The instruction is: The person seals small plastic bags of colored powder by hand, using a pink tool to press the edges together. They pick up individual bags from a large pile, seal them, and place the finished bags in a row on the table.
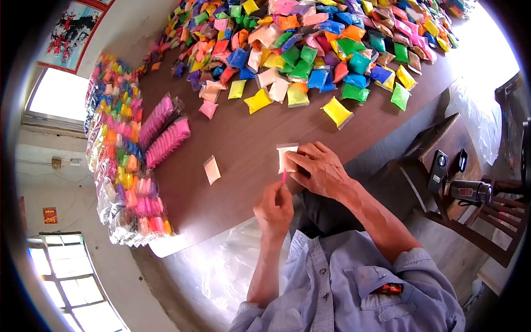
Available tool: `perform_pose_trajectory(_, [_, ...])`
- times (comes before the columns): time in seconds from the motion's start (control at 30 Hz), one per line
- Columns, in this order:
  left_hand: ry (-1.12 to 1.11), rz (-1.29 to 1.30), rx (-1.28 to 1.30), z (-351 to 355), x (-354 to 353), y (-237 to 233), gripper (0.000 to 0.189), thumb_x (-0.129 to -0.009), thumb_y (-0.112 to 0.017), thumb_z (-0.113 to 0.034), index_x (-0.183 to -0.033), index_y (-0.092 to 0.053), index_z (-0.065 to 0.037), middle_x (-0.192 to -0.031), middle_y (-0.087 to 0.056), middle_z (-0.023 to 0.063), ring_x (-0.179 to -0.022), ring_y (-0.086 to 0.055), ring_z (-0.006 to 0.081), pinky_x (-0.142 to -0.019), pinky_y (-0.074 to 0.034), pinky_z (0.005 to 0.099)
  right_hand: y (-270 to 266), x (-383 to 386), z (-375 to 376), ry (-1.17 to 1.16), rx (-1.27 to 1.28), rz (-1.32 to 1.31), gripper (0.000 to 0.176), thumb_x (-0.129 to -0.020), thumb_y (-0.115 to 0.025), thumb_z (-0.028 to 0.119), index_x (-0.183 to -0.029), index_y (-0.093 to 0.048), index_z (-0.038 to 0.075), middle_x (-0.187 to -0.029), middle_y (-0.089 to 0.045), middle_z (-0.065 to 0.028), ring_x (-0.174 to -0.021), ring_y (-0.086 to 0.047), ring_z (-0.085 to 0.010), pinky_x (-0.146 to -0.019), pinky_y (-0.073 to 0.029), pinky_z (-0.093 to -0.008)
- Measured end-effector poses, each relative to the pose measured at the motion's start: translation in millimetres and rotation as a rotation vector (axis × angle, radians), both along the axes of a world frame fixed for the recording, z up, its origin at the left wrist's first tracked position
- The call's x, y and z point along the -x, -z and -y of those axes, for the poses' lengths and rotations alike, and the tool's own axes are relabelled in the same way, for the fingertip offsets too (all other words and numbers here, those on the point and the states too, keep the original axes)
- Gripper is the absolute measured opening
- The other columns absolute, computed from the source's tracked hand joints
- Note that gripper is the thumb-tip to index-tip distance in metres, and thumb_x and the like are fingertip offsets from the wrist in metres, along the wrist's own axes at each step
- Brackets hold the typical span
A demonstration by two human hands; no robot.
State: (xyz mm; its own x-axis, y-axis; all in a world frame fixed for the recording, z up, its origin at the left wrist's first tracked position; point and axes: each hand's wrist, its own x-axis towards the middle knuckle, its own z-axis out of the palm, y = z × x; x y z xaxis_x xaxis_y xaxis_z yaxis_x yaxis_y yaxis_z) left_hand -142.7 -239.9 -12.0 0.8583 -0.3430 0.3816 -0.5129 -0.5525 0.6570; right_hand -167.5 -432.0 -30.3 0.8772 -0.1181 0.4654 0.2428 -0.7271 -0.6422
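Near the table's front edge, my right hand [321, 169] is closed on the right side of a pale peach packet [286, 156]. Just below the packet, my left hand [274, 205] pinches a thin pink stick [284, 176], whose upper end meets the packet's lower edge. To the left, a second pale peach packet [212, 170] lies alone on the brown table [238, 149]. Farther back are a yellow packet [337, 113] and a pink packet [208, 109] at the near side of a large colourful pile [298, 55].
Stacked pink packets [167, 143] lie at the left, beside a long row of bagged colourful packets [119, 160] along the table's left edge. At the right, a wooden stool [428, 138] holds a dark phone-like device [438, 166] and a metal flask [470, 191].
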Motion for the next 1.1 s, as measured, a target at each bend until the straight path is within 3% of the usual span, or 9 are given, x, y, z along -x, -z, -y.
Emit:
perform_pose_trajectory(0.2, [-0.012,0.101,-0.081,-29,5,12,0.01,-0.095,-0.074,-0.003,-0.105,-0.074,-0.002,-0.075,-0.071,0.0131,-0.061,-0.067,0.0222,-0.06,-0.055,0.0342,-4,-1,0,0.018,0.02,0.007,0.039,-0.084,-0.081,0.017,-0.121,-0.071,0.01,-0.128,-0.063,-0.0101,-0.106,-0.065,-0.0293,-0.095,-0.054,-0.0406])
perform_pose_trajectory(0.27, [-0.133,0.015,-0.171,-43,6,11,0.014,-0.094,-0.074,-0.002,-0.108,-0.074,-0.004,-0.074,-0.071,0.0129,-0.061,-0.068,0.0248,-0.06,-0.055,0.0357,-4,1,-1,0.014,0.021,-0.012,0.039,-0.084,-0.081,0.017,-0.121,-0.07,0.01,-0.132,-0.062,-0.0098,-0.107,-0.065,-0.0295,-0.096,-0.054,-0.0408])
perform_pose_trajectory(0.33, [-0.123,0.035,-0.246,-53,15,12,0.015,-0.095,-0.074,-0.002,-0.109,-0.074,-0.006,-0.079,-0.073,0.0134,-0.065,-0.072,0.0287,-0.06,-0.056,0.0381,-7,2,0,0.003,0.037,-0.06,0.038,-0.086,-0.08,0.017,-0.121,-0.069,0.01,-0.134,-0.063,-0.009,-0.107,-0.065,-0.0296,-0.097,-0.054,-0.0404])
perform_pose_trajectory(0.4, [0.043,0.132,-0.328,-65,29,17,0.014,-0.095,-0.074,-0.003,-0.108,-0.074,-0.007,-0.085,-0.075,0.0142,-0.07,-0.074,0.0334,-0.062,-0.058,0.0409,-4,0,1,0.003,0.047,-0.02,0.039,-0.086,-0.08,0.018,-0.122,-0.069,0.01,-0.134,-0.063,-0.0086,-0.108,-0.065,-0.0293,-0.098,-0.053,-0.0402])
perform_pose_trajectory(0.67, [0.061,-0.017,-0.362,-110,58,27,0.009,-0.098,-0.072,-0.006,-0.106,-0.072,-0.009,-0.083,-0.074,0.0118,-0.068,-0.072,0.0315,-0.059,-0.056,0.0431,-4,1,-1,0.016,0.088,-0.041,0.045,-0.086,-0.084,0.027,-0.126,-0.068,0.014,-0.131,-0.064,-0.0083,-0.112,-0.064,-0.0285,-0.102,-0.052,-0.0408])
perform_pose_trajectory(0.73, [-0.109,-0.231,-0.229,-98,59,5,0.008,-0.099,-0.071,-0.003,-0.106,-0.071,-0.005,-0.083,-0.073,0.0148,-0.071,-0.074,0.0321,-0.064,-0.057,0.0407,-7,4,-3,0.016,0.094,-0.063,0.047,-0.085,-0.085,0.029,-0.127,-0.069,0.015,-0.128,-0.064,-0.0082,-0.112,-0.064,-0.0288,-0.102,-0.052,-0.0412])
perform_pose_trajectory(0.87, [-0.065,0.023,-0.145,-46,33,-1,0.009,-0.099,-0.071,-0.003,-0.108,-0.069,-0.005,-0.082,-0.072,0.0143,-0.068,-0.073,0.0307,-0.062,-0.056,0.0415,-6,1,-2,-0.012,0.108,-0.064,0.049,-0.081,-0.088,0.032,-0.126,-0.072,0.019,-0.12,-0.063,-0.0082,-0.109,-0.063,-0.0298,-0.1,-0.052,-0.0423])
perform_pose_trajectory(0.97, [-0.012,0.178,-0.138,-14,15,22,0.011,-0.098,-0.072,-0.004,-0.109,-0.069,-0.007,-0.083,-0.073,0.0135,-0.07,-0.074,0.0315,-0.062,-0.056,0.0427,-6,1,-1,-0.022,0.096,-0.057,0.049,-0.08,-0.089,0.032,-0.124,-0.073,0.02,-0.117,-0.062,-0.0074,-0.107,-0.062,-0.0296,-0.097,-0.053,-0.042])
perform_pose_trajectory(1.1, [-0.021,0.172,-0.185,2,2,24,0.013,-0.097,-0.074,-0.005,-0.109,-0.069,-0.009,-0.085,-0.073,0.0127,-0.071,-0.074,0.032,-0.062,-0.057,0.044,-6,0,0,-0.026,0.077,-0.031,0.045,-0.082,-0.088,0.03,-0.124,-0.074,0.02,-0.115,-0.062,-0.0065,-0.106,-0.062,-0.0286,-0.095,-0.053,-0.0414])
